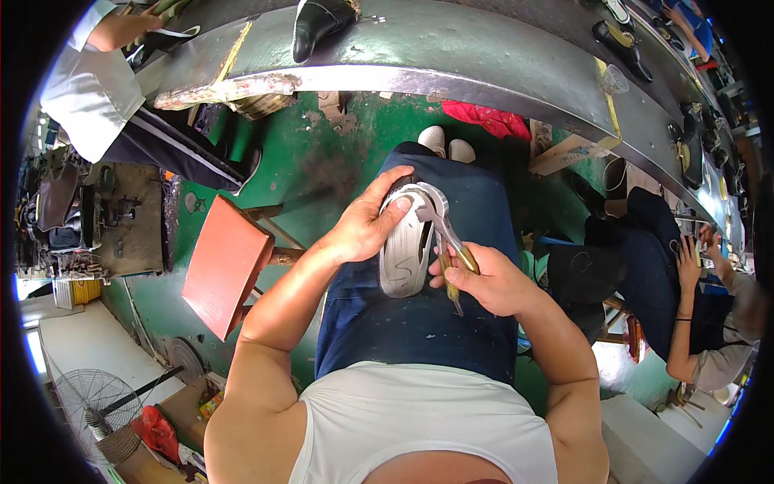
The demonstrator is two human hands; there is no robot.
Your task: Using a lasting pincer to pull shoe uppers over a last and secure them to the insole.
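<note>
A shoe (pixel 404 262) lies bottom up across my lap, its whitish insole showing and a dark upper along its edge. My left hand (pixel 364 219) is wrapped round the shoe's far end, thumb pressed on the rim. In my right hand (pixel 488 281) are metal lasting pincers (pixel 441 211) with yellowish handles. Their curved jaws sit at the far right edge of the shoe, near my left thumb. Whether they grip the upper there is too small to tell. A pointed tip shows below my right fingers; I cannot tell whether it belongs to the pincers.
Ahead runs a long grey bench (pixel 451 68) with a black shoe (pixel 317 31) on it. A reddish stool (pixel 228 266) stands at my left, a fan (pixel 95 407) at lower left. Co-workers sit or stand at the right (pixel 645 274) and upper left (pixel 95 97). Red cloth (pixel 486 118) lies under the bench.
</note>
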